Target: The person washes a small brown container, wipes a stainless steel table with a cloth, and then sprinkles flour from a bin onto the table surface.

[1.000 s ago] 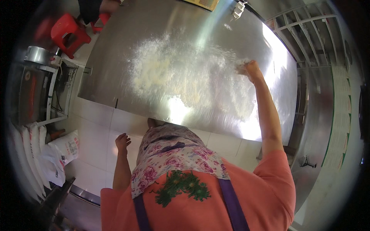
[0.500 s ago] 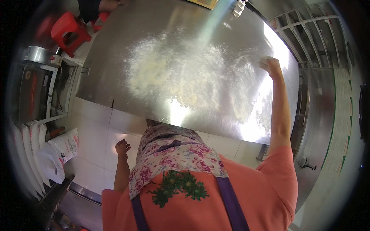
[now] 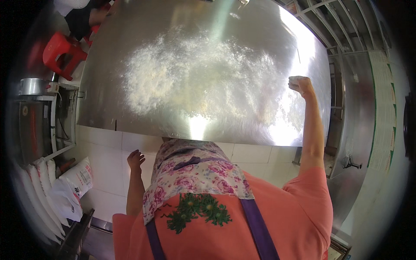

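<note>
A broad patch of white flour point(image 3: 147, 78) is spread over the bare metal table point(image 3: 102, 104). My right hand point(image 3: 302, 86) is above the table's right side, at the right end of the flour. Its fingers are curled closed and look whitened; whatever is inside them, if anything, is hidden. Low at my left side, off the table's front edge, hangs my left hand point(image 3: 136, 160), empty, with its fingers loosely bent and apart. I wear a floral apron point(image 3: 195, 175) over an orange shirt, and it reaches the table's edge.
At the far left stands a red plastic stool point(image 3: 63, 54), with a person's leg point(image 3: 97, 17) near it. A metal pot point(image 3: 34, 86) sits left of the table. White sacks point(image 3: 71, 186) lean at the lower left. A metal rack point(image 3: 342, 26) rises at the far right.
My right hand has moved nearer to me and toward the table's right edge, staying closed. The whole view has shifted slightly. My left hand still hangs at my side.
</note>
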A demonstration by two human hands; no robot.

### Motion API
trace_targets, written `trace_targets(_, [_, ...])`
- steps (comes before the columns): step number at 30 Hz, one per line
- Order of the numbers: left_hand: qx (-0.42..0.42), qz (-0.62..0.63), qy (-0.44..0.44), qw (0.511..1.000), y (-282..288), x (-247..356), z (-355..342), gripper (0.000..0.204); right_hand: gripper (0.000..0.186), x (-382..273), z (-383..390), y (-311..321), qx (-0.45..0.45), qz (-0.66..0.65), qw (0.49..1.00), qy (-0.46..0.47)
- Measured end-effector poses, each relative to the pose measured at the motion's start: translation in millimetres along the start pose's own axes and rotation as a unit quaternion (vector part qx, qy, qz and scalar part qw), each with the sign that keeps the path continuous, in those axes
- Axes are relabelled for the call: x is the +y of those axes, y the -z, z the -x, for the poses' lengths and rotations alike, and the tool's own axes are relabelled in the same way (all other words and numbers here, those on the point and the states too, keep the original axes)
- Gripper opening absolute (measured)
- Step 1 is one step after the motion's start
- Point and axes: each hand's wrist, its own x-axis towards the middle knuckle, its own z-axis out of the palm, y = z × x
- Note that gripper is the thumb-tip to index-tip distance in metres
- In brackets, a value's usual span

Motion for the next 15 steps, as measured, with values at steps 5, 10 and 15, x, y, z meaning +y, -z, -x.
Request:
trace_targets(5, [0.002,0.005,-0.011,1.0,-6.1,3.2,1.2,0.036,0.022,3.1,1.2,-45.4,-0.089,0.128,0.986,0.059])
trace_targets(10, [0.026,0.03,0.001,0.999,4.0,-12.6,6.6,0.035,0.024,-7.6,10.6,-142.3,-0.135,0.011,0.988,0.079])
trace_targets(15, [0.165,-0.01,-0.151,0.975,0.3,4.2,19.9,0.032,0.039,-25.2,41.3,-253.3,-0.226,-0.092,0.966,0.082])
